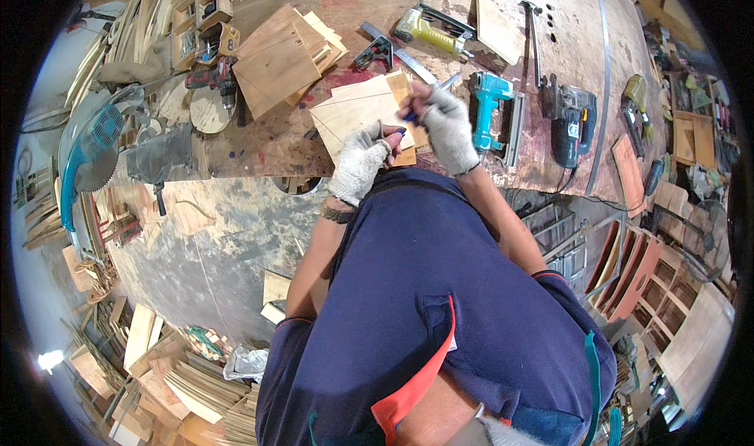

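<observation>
My left hand (361, 162), in a white knit glove with bare fingertips, is closed in a pinch over the near side of some thin wooden boards. Between its fingertips is a small blue cap-like piece (401, 131). To its right, my right hand (448, 130), gloved the same way, is closed around a slim blue pen (450, 81); the fingers partly hide it and are slightly blurred. Beneath both hands lies a loose stack of pale boards (353, 110), the top one bearing thin drawn lines. A combination square (378, 52) rests just beyond the stack.
Brown boards (275, 65) lie at the left with a cordless drill (224, 81) beside them. Rightward are a teal nailer (491, 108), a yellow-green nailer (432, 34), a hammer (534, 38) and a jigsaw (572, 124). A teal circular-bladed saw (94, 148) stands far left.
</observation>
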`<control>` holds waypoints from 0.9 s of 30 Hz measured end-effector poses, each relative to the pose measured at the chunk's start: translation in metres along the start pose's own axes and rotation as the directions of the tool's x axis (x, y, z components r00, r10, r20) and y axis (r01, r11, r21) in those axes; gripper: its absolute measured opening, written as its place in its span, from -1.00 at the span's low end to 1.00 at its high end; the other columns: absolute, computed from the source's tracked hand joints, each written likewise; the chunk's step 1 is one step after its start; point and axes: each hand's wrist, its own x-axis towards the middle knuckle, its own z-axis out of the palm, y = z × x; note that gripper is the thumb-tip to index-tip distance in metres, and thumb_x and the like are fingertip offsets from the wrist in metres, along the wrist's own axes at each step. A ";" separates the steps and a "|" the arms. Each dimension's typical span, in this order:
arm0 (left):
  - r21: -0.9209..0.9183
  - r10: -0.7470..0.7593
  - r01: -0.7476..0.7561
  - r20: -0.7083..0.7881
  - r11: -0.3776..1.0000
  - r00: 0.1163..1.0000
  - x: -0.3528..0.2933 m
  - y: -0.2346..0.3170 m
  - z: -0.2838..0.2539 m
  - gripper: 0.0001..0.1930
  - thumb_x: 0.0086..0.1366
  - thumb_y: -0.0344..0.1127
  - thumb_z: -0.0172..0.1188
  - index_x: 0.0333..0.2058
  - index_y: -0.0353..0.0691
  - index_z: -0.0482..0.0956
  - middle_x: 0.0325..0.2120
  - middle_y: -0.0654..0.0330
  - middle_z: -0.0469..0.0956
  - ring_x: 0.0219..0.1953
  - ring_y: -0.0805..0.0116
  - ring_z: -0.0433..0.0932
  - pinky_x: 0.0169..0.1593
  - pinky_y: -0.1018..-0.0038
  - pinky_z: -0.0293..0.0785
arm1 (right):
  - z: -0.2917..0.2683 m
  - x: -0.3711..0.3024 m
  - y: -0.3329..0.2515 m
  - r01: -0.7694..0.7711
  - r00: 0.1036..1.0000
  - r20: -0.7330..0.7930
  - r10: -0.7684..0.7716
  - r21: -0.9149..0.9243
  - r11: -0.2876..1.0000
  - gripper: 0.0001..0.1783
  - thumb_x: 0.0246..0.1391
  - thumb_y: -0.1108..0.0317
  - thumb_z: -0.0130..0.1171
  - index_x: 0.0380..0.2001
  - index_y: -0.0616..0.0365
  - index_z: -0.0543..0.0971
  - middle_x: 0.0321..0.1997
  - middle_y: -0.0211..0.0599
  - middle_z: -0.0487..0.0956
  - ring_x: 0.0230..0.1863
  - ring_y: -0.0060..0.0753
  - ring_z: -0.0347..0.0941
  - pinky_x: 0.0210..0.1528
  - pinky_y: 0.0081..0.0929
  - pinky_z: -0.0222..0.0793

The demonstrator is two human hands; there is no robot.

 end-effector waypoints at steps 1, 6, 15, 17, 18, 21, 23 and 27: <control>-0.075 -0.033 0.035 0.029 0.997 0.999 -0.001 -0.001 -0.003 -0.71 0.54 -0.28 0.32 0.05 -0.39 0.67 -0.38 0.30 0.66 -0.45 0.63 0.54 -0.33 0.60 0.48 | -0.005 0.008 -0.011 0.023 0.994 -0.105 -0.008 0.142 0.990 -0.65 0.51 0.51 0.09 0.26 0.26 0.60 -0.06 -0.24 0.73 -0.17 -0.47 0.67 0.00 -0.49 0.64; -0.058 0.063 -0.068 -0.086 0.996 0.994 -0.005 -0.011 -0.015 -0.70 0.55 -0.29 0.29 0.09 -0.39 0.67 -0.29 0.27 0.71 -0.37 0.60 0.56 -0.25 0.63 0.48 | -0.053 0.009 -0.050 0.019 0.986 0.163 -0.027 0.049 0.999 -0.73 0.53 0.51 0.02 0.18 0.23 0.56 -0.14 -0.44 0.58 -0.24 -0.65 0.51 -0.12 -0.60 0.53; 0.115 0.230 -0.209 -0.217 0.971 0.949 0.004 0.009 -0.017 -0.75 0.47 -0.31 0.37 -0.05 -0.42 0.73 -0.33 0.20 0.74 -0.34 0.53 0.63 -0.22 0.55 0.54 | -0.014 -0.039 -0.076 0.069 0.927 0.324 0.191 -0.645 0.761 -0.64 0.55 0.25 0.05 0.28 0.10 0.48 -0.30 -0.39 0.59 -0.32 -0.60 0.49 -0.24 -0.48 0.46; 0.124 0.246 -0.223 -0.219 0.967 0.944 0.003 0.009 -0.018 -0.75 0.47 -0.32 0.37 -0.05 -0.42 0.73 -0.33 0.21 0.74 -0.34 0.53 0.63 -0.21 0.55 0.54 | -0.014 -0.038 -0.069 0.161 0.921 0.371 0.117 -0.638 0.753 -0.65 0.54 0.25 0.06 0.25 0.13 0.51 -0.38 -0.36 0.59 -0.37 -0.55 0.52 -0.26 -0.43 0.47; 0.129 0.253 -0.230 -0.210 0.965 0.944 0.003 0.010 -0.019 -0.76 0.47 -0.33 0.37 -0.05 -0.41 0.73 -0.33 0.21 0.73 -0.34 0.52 0.63 -0.21 0.54 0.54 | -0.013 -0.037 -0.067 0.207 0.916 0.393 0.080 -0.634 0.745 -0.65 0.54 0.25 0.07 0.24 0.15 0.53 -0.42 -0.35 0.60 -0.39 -0.52 0.53 -0.27 -0.40 0.48; 0.152 0.260 -0.235 -0.180 0.960 0.949 0.000 0.015 -0.019 -0.77 0.47 -0.34 0.37 -0.06 -0.41 0.74 -0.33 0.21 0.73 -0.33 0.52 0.63 -0.20 0.54 0.55 | -0.007 -0.035 -0.077 0.017 0.901 0.320 0.293 -0.701 0.713 -0.60 0.47 0.28 0.15 0.25 0.22 0.56 -0.18 -0.32 0.64 -0.20 -0.49 0.46 -0.13 -0.38 0.45; 0.185 0.263 -0.235 -0.142 0.954 0.954 -0.002 0.017 -0.020 -0.78 0.46 -0.35 0.38 -0.06 -0.40 0.74 -0.33 0.22 0.74 -0.33 0.53 0.62 -0.20 0.53 0.55 | -0.007 -0.032 -0.076 0.074 0.893 0.349 0.284 -0.737 0.671 -0.64 0.44 0.29 0.17 0.19 0.20 0.59 -0.35 -0.19 0.64 -0.33 -0.39 0.57 -0.20 -0.29 0.50; 0.322 0.215 -0.196 -0.024 0.926 0.976 -0.007 0.023 -0.029 -0.80 0.44 -0.38 0.40 -0.07 -0.39 0.76 -0.35 0.25 0.74 -0.33 0.57 0.61 -0.20 0.53 0.55 | -0.006 -0.024 -0.088 0.253 0.847 0.465 0.259 -0.780 0.573 -0.71 0.37 0.29 0.24 0.03 0.23 0.65 -0.36 0.02 0.69 -0.35 -0.11 0.68 -0.22 -0.17 0.54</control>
